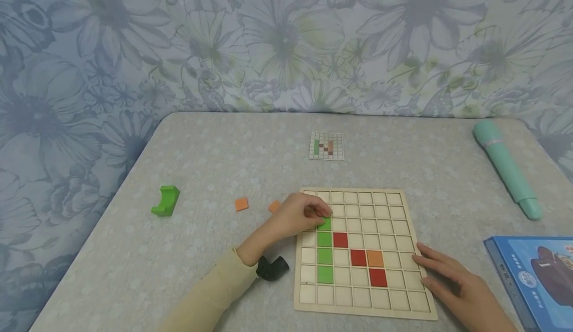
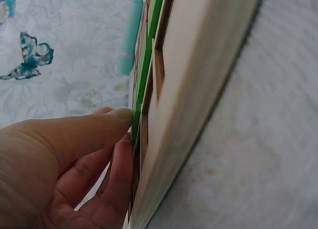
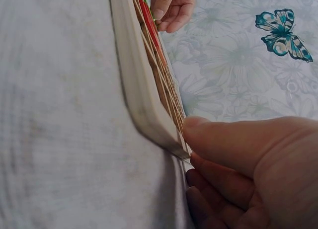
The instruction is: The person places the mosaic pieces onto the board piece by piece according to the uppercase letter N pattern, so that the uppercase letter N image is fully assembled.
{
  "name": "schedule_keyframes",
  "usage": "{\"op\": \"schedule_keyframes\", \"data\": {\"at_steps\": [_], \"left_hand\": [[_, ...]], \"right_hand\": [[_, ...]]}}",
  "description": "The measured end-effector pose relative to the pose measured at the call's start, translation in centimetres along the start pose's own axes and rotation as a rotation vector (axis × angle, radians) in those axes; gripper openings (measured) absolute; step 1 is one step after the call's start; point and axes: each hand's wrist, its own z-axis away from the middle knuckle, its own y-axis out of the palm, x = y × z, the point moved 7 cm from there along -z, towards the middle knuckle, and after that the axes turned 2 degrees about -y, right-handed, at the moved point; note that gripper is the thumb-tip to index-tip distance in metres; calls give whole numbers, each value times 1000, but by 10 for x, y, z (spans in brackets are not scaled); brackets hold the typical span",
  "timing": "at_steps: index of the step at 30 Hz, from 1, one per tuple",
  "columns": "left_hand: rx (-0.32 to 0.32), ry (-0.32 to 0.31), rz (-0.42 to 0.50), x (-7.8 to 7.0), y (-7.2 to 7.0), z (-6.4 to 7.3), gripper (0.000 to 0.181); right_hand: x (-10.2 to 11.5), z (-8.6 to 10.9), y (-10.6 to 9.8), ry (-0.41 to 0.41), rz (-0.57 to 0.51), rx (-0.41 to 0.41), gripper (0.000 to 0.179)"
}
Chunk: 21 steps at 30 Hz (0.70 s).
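Observation:
A wooden grid board [image 1: 309, 299] lies on the table with square cells. Within its second column from the left runs a line of green tiles [image 1: 325, 256]. My left hand [image 1: 291, 217] pinches the top green tile [image 1: 324, 224] of that line, its thumb on the tile's edge in the left wrist view. Further right on the board are red tiles [image 1: 340, 240] and an orange tile [image 1: 375, 259]. My right hand [image 1: 463, 287] touches the board's right edge with loosely extended fingers; the right wrist view has its thumb [image 3: 213, 139] at the board's corner.
Loose orange squares [image 1: 241, 204] and a curved green block [image 1: 166, 201] lie left of the board. A black curved piece [image 1: 272, 268] is beside my left sleeve. Behind stands a small pattern card [image 1: 326, 146]. A teal microphone-shaped object [image 1: 508, 170] and blue box [image 1: 532, 282] are at right.

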Motion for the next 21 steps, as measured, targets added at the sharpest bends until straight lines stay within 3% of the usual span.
{"op": "schedule_keyframes", "data": {"at_steps": [7,11,16,21], "left_hand": [[-25,4,33,2,-1,0,16],[-73,3,88,1,-14,4,14],[-213,-29,111,-3,-60,23,16],[-348,-116,109,14,-109,64,23]], "right_hand": [[-1,1,1,23,-11,6,37],[-2,2,2,28,-18,-3,37],[-1,1,2,20,-4,-11,37],[0,0,0,0,-3,-15,37]]}}
